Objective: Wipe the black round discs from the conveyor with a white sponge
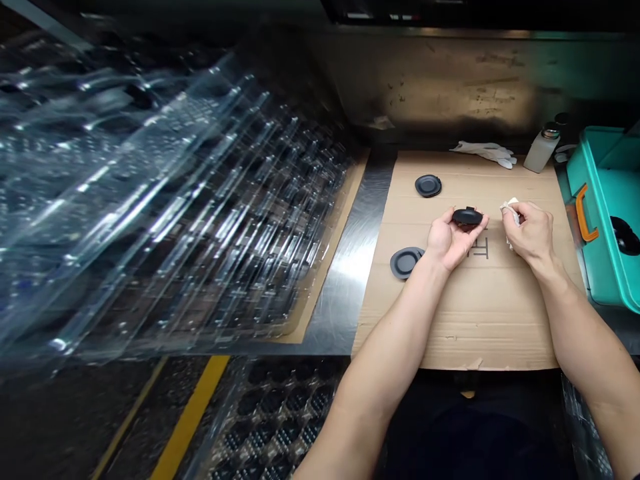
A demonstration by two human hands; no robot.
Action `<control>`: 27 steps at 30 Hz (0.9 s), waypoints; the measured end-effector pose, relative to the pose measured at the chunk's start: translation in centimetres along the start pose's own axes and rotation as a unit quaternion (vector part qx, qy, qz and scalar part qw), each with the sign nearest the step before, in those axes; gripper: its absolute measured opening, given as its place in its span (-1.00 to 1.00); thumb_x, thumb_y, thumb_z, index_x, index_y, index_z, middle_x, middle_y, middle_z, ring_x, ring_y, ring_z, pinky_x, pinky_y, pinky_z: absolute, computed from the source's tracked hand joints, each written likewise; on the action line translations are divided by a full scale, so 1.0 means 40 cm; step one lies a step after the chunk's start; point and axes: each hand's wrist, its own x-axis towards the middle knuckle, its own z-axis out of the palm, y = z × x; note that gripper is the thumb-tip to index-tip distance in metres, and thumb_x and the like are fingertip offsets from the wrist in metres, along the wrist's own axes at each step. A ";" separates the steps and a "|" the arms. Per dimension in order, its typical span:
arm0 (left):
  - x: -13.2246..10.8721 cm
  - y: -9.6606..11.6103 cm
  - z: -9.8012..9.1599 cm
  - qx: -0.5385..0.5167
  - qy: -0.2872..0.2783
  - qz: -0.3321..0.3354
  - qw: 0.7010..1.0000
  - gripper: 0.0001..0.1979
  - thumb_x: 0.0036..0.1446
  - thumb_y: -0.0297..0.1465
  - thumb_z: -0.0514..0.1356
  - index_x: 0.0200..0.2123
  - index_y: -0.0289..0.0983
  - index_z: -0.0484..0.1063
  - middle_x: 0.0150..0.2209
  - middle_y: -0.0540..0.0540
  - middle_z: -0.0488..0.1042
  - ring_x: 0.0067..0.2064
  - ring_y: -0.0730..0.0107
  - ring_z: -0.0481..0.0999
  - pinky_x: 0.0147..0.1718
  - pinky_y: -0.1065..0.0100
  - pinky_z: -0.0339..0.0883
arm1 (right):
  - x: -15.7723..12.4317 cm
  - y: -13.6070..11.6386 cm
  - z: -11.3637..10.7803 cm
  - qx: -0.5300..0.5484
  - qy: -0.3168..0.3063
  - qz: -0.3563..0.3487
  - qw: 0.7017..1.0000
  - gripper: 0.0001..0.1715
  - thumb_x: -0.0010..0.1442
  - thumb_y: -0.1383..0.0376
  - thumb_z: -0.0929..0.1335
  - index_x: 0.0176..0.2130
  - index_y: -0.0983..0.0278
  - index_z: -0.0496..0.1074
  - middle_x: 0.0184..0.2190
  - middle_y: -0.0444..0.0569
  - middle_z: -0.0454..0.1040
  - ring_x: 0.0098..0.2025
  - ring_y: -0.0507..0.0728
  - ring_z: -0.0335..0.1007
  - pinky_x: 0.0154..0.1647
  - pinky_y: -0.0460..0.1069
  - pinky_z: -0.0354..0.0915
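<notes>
My left hand (450, 237) is palm up over a cardboard sheet (475, 313) and holds a small black rounded part (467, 217) at its fingertips. My right hand (530, 230) is just to the right of it, fingers pinched on a small white cloth (510, 208). Two more black round parts lie on the cardboard: one (428, 185) beyond my left hand, one (405, 261) at the sheet's left edge beside my left wrist.
A tall stack of clear plastic trays (150, 213) fills the left on a metal bench (350, 267). A teal bin (607, 213) with an orange handle stands at right. White gloves (487, 152) and a small bottle (543, 148) sit at the back.
</notes>
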 end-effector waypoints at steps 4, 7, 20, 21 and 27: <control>0.001 0.001 -0.001 -0.022 0.005 0.002 1.000 -0.69 0.47 -0.30 -0.01 -0.15 -0.36 0.44 -0.12 -0.26 0.53 0.06 0.16 0.61 0.00 0.08 0.63 | -0.004 -0.008 0.004 -0.004 0.006 -0.008 1.000 -0.72 0.27 0.17 0.34 -0.31 0.28 0.59 -0.42 0.00 0.54 -0.39 0.13 0.39 -0.25 0.01 0.28; 0.006 0.003 -0.009 -0.005 -0.015 0.000 1.000 -0.70 0.45 -0.35 -0.02 -0.13 -0.38 0.46 -0.05 -0.31 0.54 0.13 0.08 0.58 0.03 0.04 0.60 | -0.007 -0.017 0.001 0.002 0.016 -0.020 1.000 -0.72 0.30 0.16 0.35 -0.29 0.26 0.59 -0.39 0.00 0.55 -0.36 0.13 0.39 -0.25 0.01 0.30; 0.030 -0.019 -0.028 0.070 -0.095 0.092 0.989 -0.67 0.25 -0.39 -0.01 -0.12 -0.36 0.52 -0.05 -0.34 0.62 0.20 -0.02 0.54 0.21 -0.07 0.38 | -0.050 -0.085 0.005 0.096 -0.057 -0.083 0.990 -0.76 0.36 0.17 0.36 -0.13 0.26 0.54 -0.28 0.01 0.54 -0.27 0.14 0.42 -0.18 0.01 0.34; 0.030 -0.025 -0.028 0.077 -0.098 0.098 0.987 -0.67 0.26 -0.39 -0.02 -0.13 -0.35 0.52 -0.07 -0.33 0.63 0.19 -0.02 0.55 0.22 -0.07 0.37 | -0.058 -0.091 0.015 0.088 -0.070 -0.087 0.990 -0.77 0.36 0.18 0.34 -0.15 0.26 0.53 -0.26 0.02 0.54 -0.25 0.15 0.43 -0.17 0.01 0.34; 0.038 -0.059 -0.034 0.127 -0.108 0.126 0.978 -0.67 0.28 -0.40 -0.04 -0.18 -0.33 0.52 -0.15 -0.29 0.65 0.15 0.04 0.59 0.27 -0.02 0.31 | -0.083 -0.098 0.055 0.033 -0.122 -0.092 0.988 -0.78 0.38 0.24 0.28 -0.16 0.24 0.51 -0.17 0.08 0.53 -0.17 0.19 0.46 -0.15 0.02 0.33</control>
